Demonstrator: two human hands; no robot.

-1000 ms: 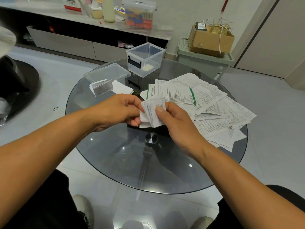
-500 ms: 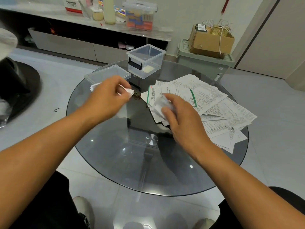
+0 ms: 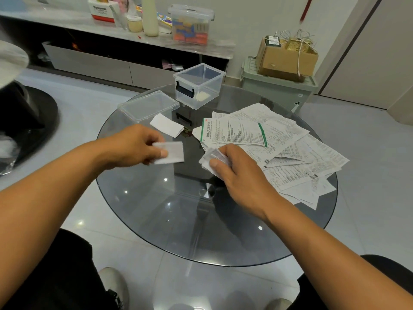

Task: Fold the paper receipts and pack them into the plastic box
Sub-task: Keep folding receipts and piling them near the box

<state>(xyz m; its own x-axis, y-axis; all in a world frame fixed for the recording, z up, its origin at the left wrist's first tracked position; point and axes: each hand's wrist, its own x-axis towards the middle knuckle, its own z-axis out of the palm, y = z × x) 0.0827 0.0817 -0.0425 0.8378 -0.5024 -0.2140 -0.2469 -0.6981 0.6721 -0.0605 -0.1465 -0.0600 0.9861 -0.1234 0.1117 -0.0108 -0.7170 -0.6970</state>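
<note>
My left hand (image 3: pixel 136 145) pinches a small folded receipt (image 3: pixel 171 152) between thumb and fingers at the centre of the frame, its long axis running roughly left to right and its face slightly blurred. My right hand (image 3: pixel 234 171) grips a thin bundle of folded receipts (image 3: pixel 212 158) just to the right of it, fingers curled around the stack — the two hands are near each other but apart.

The plastic box (image 3: pixel 199 86) stands open above the grips, toward the upper middle of the frame at the far edge of the glass table (image 3: pixel 178 231). It is clear, with a dark latch on its near side and something pale on its floor. I judge both hands about equally placed to reach it; the way to it is up the frame.

Its lid (image 3: pixel 148 105) lies up and to the left, another folded slip (image 3: pixel 166 125) beside it. The unfolded receipts (image 3: pixel 290 148) sprawl to the right — printed, creased, overlapping.
</note>
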